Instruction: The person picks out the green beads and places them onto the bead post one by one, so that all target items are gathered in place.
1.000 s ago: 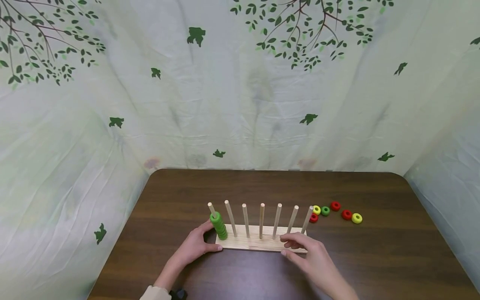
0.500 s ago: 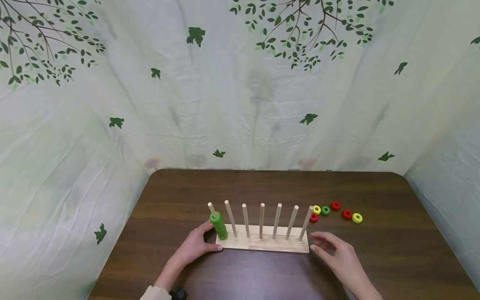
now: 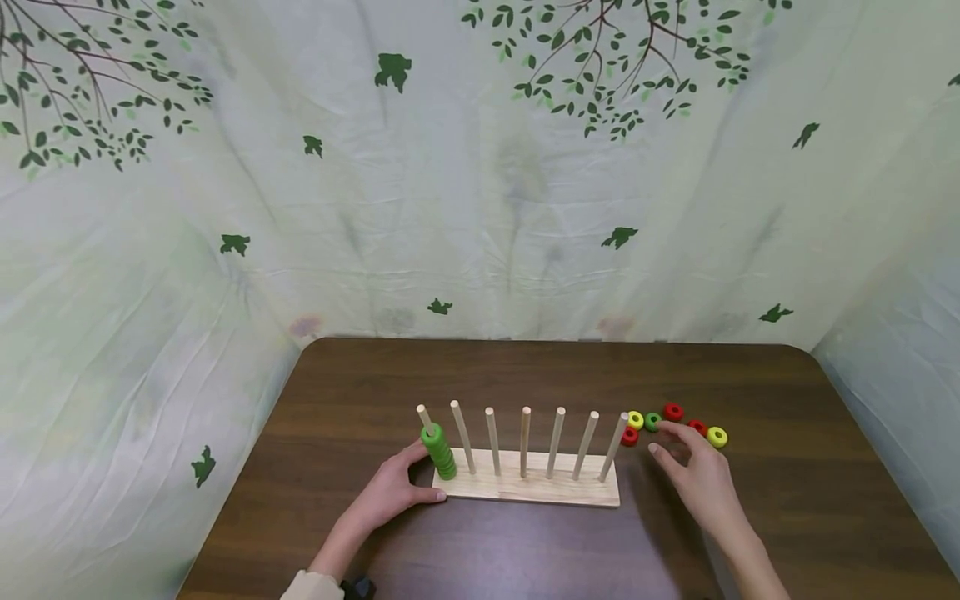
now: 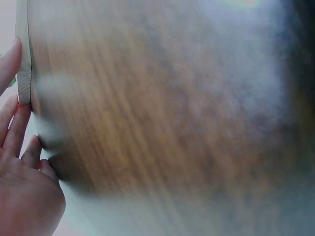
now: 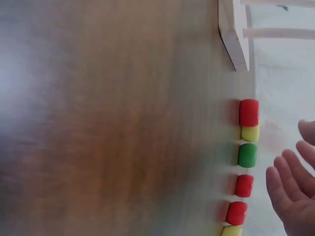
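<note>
A wooden peg board (image 3: 540,487) with several upright pegs lies on the table, green rings (image 3: 439,452) stacked on its leftmost peg. My left hand (image 3: 392,486) grips the board's left end, thumb at the front corner; in the left wrist view, fingers meet the board's end (image 4: 24,81). My right hand (image 3: 703,479) hovers with parted fingers near a loose green ring (image 3: 652,422), its fingertips over or beside it. In the right wrist view, that hand (image 5: 295,187) holds nothing and stands apart from the green ring (image 5: 247,155).
Loose rings lie right of the board: a yellow ring (image 3: 635,420) and red ring (image 3: 629,437) by the rightmost peg, a red ring (image 3: 673,412) farther back, another red ring (image 3: 698,427) partly behind my hand, and a yellow ring (image 3: 717,437). A leaf-printed cloth (image 3: 480,208) hangs behind the table.
My right hand has left the right part of the board, moving rightward and then away from me to the loose rings. My left hand and the board have stayed in place.
</note>
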The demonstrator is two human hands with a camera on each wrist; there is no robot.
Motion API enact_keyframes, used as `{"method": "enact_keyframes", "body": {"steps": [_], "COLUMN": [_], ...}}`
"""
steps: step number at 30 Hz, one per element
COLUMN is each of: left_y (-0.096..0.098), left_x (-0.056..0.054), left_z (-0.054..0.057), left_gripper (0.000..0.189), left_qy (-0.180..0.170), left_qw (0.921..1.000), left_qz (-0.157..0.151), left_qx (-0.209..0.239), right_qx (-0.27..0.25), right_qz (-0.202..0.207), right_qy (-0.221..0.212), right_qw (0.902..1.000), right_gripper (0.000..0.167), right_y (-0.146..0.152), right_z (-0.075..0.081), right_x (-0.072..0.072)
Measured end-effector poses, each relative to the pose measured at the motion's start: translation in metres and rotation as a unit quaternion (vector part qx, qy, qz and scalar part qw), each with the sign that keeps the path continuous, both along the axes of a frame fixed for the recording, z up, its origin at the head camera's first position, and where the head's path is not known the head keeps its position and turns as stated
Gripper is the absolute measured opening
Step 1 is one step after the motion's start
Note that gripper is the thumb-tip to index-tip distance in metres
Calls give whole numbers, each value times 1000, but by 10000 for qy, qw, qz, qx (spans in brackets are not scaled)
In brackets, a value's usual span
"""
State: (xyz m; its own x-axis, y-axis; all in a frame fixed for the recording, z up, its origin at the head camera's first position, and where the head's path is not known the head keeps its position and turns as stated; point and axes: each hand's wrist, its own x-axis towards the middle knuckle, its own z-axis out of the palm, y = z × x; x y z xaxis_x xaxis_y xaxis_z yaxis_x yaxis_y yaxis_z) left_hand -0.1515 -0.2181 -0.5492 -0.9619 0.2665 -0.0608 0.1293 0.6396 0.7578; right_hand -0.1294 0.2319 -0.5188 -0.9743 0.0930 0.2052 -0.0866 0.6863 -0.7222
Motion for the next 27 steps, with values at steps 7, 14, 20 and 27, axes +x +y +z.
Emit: {"method": "enact_keyframes", "body": {"steps": [7,14,20,27], "left_y": [0,1,1,-1], "left_x": [1,0,0,0], "left_z": [2,2,0,0], "left_gripper": [72,74,73,73], "left_qy": [-3,-34,58,87], "left_qw": [10000,10000,10000,10000], "left_qz": [19,-7,-34,-8], "left_qx": [6,14,11,2], "right_qx": [66,244,406,526], "right_qz": [72,210,252,158], "right_qy": [-47,-464,-634,-768], "right_qw": [9999,9984,9968,9955], "right_gripper": [38,41,40,34], "right_y": [3,3,4,5], "right_z": [0,-5,-12,-17], "right_x": [-19,-34,-42,-42]}}
